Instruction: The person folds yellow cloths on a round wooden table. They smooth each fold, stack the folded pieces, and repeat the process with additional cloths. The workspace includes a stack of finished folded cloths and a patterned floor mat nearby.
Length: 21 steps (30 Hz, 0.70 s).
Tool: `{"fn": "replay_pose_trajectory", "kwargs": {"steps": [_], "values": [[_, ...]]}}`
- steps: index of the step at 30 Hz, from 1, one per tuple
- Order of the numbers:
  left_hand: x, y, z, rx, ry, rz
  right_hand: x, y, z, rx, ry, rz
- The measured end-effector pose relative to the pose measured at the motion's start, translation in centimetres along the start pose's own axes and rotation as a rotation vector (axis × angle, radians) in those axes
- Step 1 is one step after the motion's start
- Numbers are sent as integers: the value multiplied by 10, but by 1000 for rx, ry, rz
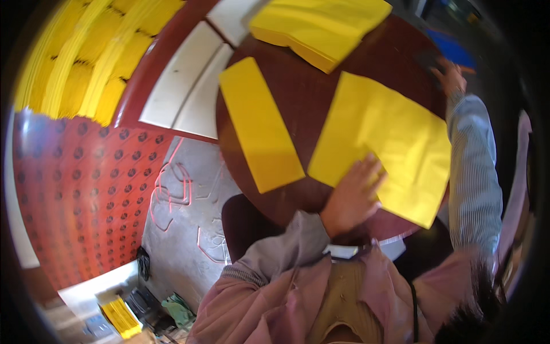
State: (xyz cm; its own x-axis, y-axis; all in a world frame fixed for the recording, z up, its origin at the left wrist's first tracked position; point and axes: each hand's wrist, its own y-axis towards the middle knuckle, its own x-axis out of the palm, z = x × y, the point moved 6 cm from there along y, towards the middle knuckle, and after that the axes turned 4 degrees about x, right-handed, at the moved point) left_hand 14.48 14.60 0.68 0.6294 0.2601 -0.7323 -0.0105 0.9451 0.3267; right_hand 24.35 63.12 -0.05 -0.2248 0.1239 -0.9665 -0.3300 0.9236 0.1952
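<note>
A large yellow sheet [395,143], paper-like and lightly creased, lies flat on the round dark-red table [275,92]. On its near edge rests my left hand [358,192], fingers stretched out and pressing nothing but the sheet. My right hand [451,77] reaches past the far right of the table, its fingers apart, near a dark grey item and a flat blue object [451,49]. Whether it touches either is unclear. Left of the sheet lies a narrow yellow rectangular piece [262,126]. A thick stack of yellow sheets [321,28] sits at the table's far side.
White panels [186,86] on a red surface adjoin the table at the left. Bundled yellow stacks [86,57] fill the upper left, above a red patterned board [91,189]. Pink cord [182,183] lies on the grey floor. A yellow bundle [121,317] stands lower left.
</note>
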Motion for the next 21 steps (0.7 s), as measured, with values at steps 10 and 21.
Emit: {"fn": "replay_pose_trajectory", "kwargs": {"steps": [10, 21], "values": [[-21, 12, -13, 168, 13, 1, -98, -328, 69, 123, 1033, 64], [-32, 32, 11, 213, 62, -65, -132, -449, 1, -453, 313, 1]]}}
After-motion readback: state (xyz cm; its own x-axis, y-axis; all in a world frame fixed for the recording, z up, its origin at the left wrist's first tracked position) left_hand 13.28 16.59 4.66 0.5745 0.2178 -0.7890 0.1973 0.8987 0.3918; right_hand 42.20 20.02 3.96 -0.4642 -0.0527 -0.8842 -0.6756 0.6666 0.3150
